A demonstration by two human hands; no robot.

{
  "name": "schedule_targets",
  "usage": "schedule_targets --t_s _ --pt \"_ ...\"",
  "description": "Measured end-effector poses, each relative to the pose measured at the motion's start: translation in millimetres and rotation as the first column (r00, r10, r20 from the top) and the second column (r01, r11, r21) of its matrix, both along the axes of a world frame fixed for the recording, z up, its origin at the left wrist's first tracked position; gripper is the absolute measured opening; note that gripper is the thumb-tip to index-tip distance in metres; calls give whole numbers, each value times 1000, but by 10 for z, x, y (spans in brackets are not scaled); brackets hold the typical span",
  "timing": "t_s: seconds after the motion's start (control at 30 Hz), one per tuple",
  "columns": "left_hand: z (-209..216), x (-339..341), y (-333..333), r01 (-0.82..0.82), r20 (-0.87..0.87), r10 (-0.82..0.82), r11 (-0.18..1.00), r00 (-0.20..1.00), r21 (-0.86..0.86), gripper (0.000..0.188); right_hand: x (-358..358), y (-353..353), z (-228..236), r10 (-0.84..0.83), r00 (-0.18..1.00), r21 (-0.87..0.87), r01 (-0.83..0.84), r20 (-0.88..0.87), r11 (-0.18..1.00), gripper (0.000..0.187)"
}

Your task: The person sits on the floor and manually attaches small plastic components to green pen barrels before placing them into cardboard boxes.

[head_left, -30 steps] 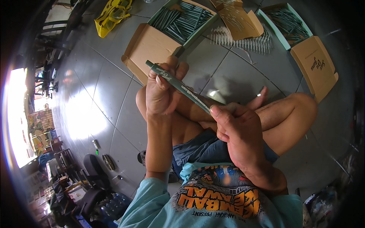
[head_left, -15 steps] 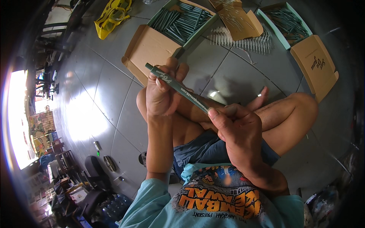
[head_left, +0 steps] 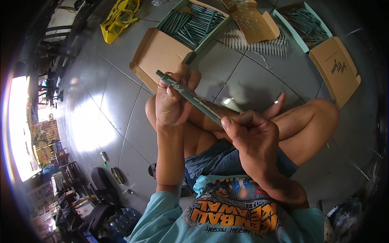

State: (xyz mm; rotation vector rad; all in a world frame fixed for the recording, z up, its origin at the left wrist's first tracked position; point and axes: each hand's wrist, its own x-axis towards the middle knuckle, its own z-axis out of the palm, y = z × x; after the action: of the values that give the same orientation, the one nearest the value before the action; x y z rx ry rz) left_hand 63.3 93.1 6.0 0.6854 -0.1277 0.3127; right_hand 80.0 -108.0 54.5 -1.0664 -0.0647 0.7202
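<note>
A dark green pen [head_left: 193, 98] with pale lettering slants across the space above my lap, its upper end pointing left. My left hand [head_left: 172, 97] grips it near that upper end, thumb and fingers closed on the barrel. At the lower end, my right hand [head_left: 253, 133] pinches it between thumb and fingers, which hide the tip. Beyond my left hand lies an open box [head_left: 162, 52] with a brown flap, filled with similar green pens [head_left: 190, 24]. A second open box [head_left: 335, 71] of green pens [head_left: 306, 24] stands at the far right.
Between the boxes, a brown cardboard piece [head_left: 265, 30] carries thin pale sticks, with a row of whitish spiky pieces [head_left: 259, 46] beside it on the grey tiles. A yellow bag [head_left: 117, 22] lies far left. Chairs [head_left: 99, 182] and clutter line the left side. My crossed legs [head_left: 304, 125] are below.
The pen has rolled slightly about its length, so its lettering shows at a different angle. Both hands keep their hold in nearly the same place.
</note>
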Motion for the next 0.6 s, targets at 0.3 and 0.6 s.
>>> schedule_targets --t_s 0.3,0.6 --pt "27 -26 3 -25 -40 25 1000 999 15 24 -12 -22 84 39 999 -106 -42 -26 993 12" --pt "28 -31 -2 -7 -26 7 1000 1000 7 24 -33 -15 32 45 998 -88 -50 -52 995 14"
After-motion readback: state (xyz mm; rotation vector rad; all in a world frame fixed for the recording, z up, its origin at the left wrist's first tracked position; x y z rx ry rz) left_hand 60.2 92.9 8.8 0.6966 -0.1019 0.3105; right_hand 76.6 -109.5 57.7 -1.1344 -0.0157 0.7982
